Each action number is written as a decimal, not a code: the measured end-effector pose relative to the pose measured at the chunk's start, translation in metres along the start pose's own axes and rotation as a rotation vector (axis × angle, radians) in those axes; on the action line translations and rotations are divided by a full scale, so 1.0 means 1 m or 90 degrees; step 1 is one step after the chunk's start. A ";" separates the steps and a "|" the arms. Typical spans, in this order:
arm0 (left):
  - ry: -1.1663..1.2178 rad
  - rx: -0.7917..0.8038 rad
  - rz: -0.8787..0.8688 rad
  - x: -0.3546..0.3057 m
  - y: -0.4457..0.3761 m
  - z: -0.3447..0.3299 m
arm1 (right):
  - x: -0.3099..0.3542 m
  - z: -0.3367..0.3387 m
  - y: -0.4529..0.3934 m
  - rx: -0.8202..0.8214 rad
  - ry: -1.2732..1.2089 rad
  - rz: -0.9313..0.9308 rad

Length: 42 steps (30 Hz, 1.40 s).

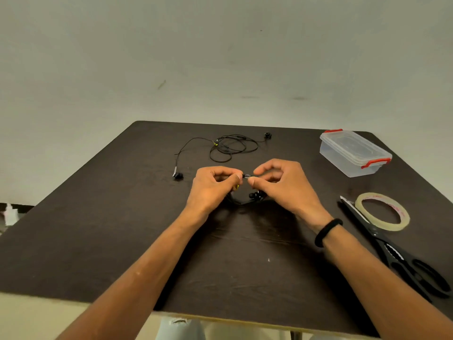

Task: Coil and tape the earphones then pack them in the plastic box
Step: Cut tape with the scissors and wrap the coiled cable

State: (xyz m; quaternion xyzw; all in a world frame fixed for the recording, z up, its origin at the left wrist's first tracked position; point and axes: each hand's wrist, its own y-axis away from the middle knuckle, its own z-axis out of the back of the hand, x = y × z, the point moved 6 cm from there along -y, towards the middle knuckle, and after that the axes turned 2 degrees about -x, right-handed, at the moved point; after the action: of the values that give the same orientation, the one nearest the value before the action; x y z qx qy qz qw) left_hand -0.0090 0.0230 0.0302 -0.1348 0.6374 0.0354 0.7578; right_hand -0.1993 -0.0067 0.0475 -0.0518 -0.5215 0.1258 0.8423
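- My left hand [213, 184] and right hand [279, 182] were brought close together, thumbs and forefingers of both pinching a short dark piece of the earphones [245, 177] I was working on; I took it for the plug or a bunch of cable, though it was too small to tell.
- Below my right fingers hung that set's earbuds [255, 195], with the rest of its cable looping under my palms, mostly hidden.
- I judged the coiling was under way: no tape was visible on the cable.
- Beyond my hands, a second pair of earphones [229, 146] lay loose and uncoiled on the dark table [122, 229], untouched.
- To the right of my right hand sat the roll of clear tape [402, 220], just beside the black scissors [397, 253]; neither was in use.
- Farther right and beyond, the clear plastic box [353, 153] with red clips had its lid on and looked empty.
- Left to do, as I saw it: finishing the coil, taping, packing.
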 end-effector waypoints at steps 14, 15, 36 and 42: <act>-0.212 -0.008 0.154 -0.019 0.067 0.207 | 0.096 -0.160 0.039 0.190 -0.140 -0.107; -0.236 -0.017 0.156 -0.016 0.069 0.216 | 0.099 -0.170 0.041 0.195 -0.131 -0.108; -0.454 -0.107 -0.072 -0.024 0.069 0.191 | 0.094 -0.163 0.043 0.154 0.102 -0.057; -0.471 -0.070 -0.078 -0.020 0.043 0.118 | 0.068 -0.110 0.040 0.097 0.122 -0.067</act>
State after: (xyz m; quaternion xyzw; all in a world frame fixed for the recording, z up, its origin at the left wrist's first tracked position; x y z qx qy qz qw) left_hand 0.0903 0.0964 0.0610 -0.1909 0.3084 0.0707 0.9292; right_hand -0.0782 0.0546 0.0483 0.0281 -0.4298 0.1149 0.8951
